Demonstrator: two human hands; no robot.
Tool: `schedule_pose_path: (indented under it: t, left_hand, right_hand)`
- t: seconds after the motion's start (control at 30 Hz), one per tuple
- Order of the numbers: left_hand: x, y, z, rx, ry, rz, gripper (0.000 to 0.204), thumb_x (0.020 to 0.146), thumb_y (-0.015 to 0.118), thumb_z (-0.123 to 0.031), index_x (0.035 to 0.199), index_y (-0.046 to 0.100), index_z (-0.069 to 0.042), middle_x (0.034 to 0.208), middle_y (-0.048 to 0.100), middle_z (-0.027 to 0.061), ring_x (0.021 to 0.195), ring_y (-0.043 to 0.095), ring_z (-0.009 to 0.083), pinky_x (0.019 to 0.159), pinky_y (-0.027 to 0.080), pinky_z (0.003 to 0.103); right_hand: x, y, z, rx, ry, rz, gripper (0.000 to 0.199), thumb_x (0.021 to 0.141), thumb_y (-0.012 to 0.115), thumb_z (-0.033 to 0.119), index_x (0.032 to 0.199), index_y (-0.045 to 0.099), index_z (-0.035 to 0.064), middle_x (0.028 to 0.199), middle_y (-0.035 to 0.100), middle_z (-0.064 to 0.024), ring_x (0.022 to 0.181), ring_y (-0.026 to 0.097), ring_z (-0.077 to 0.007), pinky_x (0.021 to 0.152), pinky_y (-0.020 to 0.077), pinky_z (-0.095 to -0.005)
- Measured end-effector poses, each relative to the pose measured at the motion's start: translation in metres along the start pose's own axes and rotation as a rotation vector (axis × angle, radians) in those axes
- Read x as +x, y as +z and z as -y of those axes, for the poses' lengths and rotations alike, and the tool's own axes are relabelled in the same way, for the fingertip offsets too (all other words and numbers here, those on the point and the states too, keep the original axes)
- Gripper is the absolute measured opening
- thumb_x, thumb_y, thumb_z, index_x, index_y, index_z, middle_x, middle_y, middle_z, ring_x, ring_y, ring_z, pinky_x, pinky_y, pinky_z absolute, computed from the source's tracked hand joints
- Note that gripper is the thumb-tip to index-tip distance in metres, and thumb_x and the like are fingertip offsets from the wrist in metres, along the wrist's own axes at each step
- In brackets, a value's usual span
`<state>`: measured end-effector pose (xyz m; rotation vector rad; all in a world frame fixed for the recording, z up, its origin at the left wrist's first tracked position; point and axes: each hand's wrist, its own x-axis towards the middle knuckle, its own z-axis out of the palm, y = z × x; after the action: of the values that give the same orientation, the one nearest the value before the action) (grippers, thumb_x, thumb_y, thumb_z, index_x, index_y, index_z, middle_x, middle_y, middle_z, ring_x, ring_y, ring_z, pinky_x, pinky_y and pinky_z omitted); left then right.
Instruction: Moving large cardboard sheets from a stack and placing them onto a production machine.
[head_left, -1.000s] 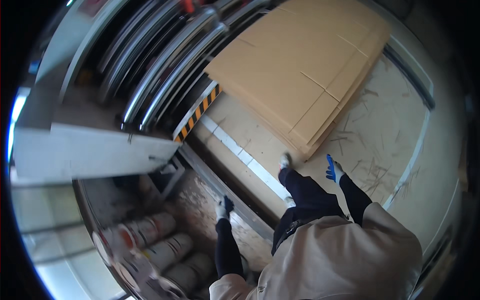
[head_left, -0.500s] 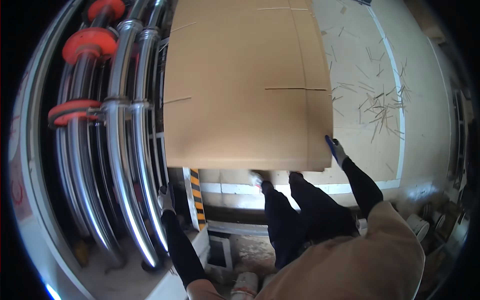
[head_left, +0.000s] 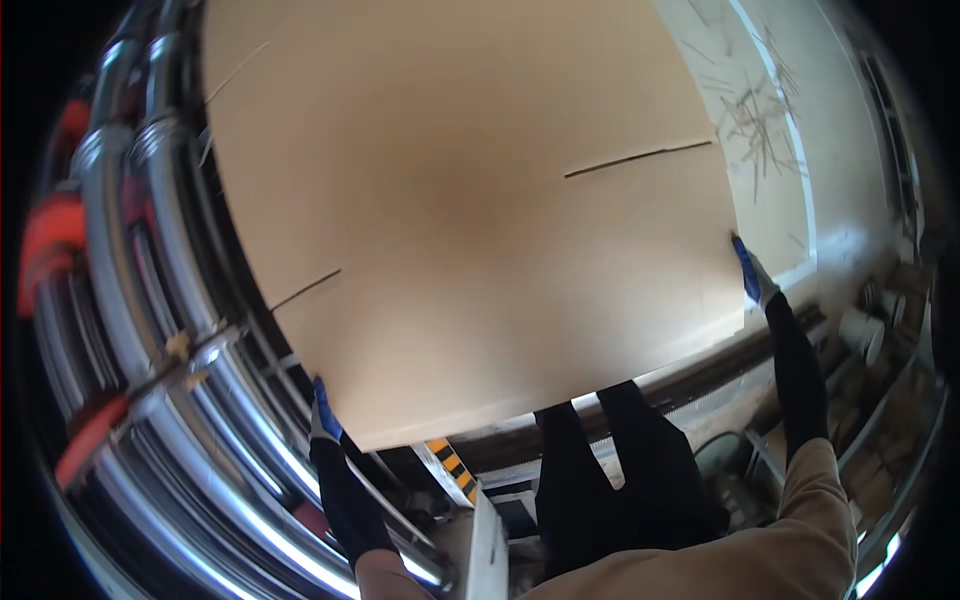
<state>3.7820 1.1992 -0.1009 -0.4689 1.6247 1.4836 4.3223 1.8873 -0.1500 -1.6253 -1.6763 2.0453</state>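
Observation:
A large brown slotted cardboard sheet point(head_left: 480, 260) fills the middle of the view, its near edge slanting up toward the right. At its near left corner my left hand point(head_left: 326, 415), in a blue and grey glove, is closed on the side edge. My right hand point(head_left: 755, 275), gloved alike, grips the right edge near the other corner. Dark slits cut into the sheet from both sides. My thumbs show along the edges; the other fingers are largely hidden. A stepped right corner hints at more than one layer, but I cannot tell.
Shiny metal rollers point(head_left: 190, 250) with red-orange rings point(head_left: 95, 435) run along the left. A black and yellow striped strip point(head_left: 452, 468) lies below the near edge. Thin cardboard scraps point(head_left: 755, 125) litter the pale floor at right. A white bucket point(head_left: 862, 330) and shelving stand farther right.
My left hand has moved from beside the rollers onto the sheet's left edge. The sheet appears closer and tilted, and my right hand has stayed on its right edge. The whole view has shifted.

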Motion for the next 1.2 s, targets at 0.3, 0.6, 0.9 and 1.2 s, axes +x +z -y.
schedule_pose_path:
  t: [0.3, 0.6, 0.9, 1.2]
  left_hand:
    - [0.007, 0.001, 0.01, -0.069, -0.149, -0.014, 0.057, 0.083, 0.057, -0.043, 0.126, 0.043, -0.009, 0.118, 0.053, 0.007, 0.108, 0.051, 0.0227, 0.093, 0.042, 0.038]
    - [-0.038, -0.003, -0.011, -0.062, -0.189, -0.007, 0.056, 0.082, 0.057, -0.041, 0.127, 0.043, -0.01, 0.124, 0.049, 0.0072, 0.112, 0.048, 0.0244, 0.097, 0.036, 0.041]
    - [-0.03, 0.064, 0.009, 0.062, -0.166, -0.105, 0.064, 0.086, 0.046, -0.051, 0.133, 0.032, -0.01, 0.13, 0.041, 0.0072, 0.118, 0.042, 0.0225, 0.102, 0.032, 0.039]
    - [-0.038, 0.061, 0.007, -0.031, -0.086, -0.119, 0.058, 0.091, 0.037, -0.047, 0.135, 0.029, -0.01, 0.135, 0.037, 0.006, 0.121, 0.038, 0.0232, 0.102, 0.03, 0.039]
  right_hand:
    - [-0.008, 0.016, 0.018, 0.577, 0.207, 0.215, 0.06, 0.094, 0.027, 0.047, 0.131, 0.035, -0.0003, 0.127, 0.047, -0.0074, 0.112, 0.047, -0.0126, 0.097, 0.0346, -0.0261]
    - [-0.047, 0.026, -0.044, 0.58, 0.171, 0.053, 0.056, 0.097, 0.023, 0.037, 0.14, 0.009, 0.0038, 0.145, 0.014, -0.0066, 0.131, 0.018, -0.0158, 0.108, 0.0154, -0.0263]
    - [-0.046, 0.06, 0.018, 0.364, 0.106, -0.16, 0.061, 0.095, 0.026, 0.042, 0.138, 0.016, 0.0003, 0.141, 0.028, -0.0088, 0.128, 0.028, -0.0159, 0.106, 0.0212, -0.0255]
    - [-0.076, 0.068, 0.046, 0.311, 0.028, 0.078, 0.065, 0.094, 0.033, 0.041, 0.139, 0.01, 0.0002, 0.136, 0.034, -0.0078, 0.124, 0.032, -0.015, 0.104, 0.0249, -0.026]
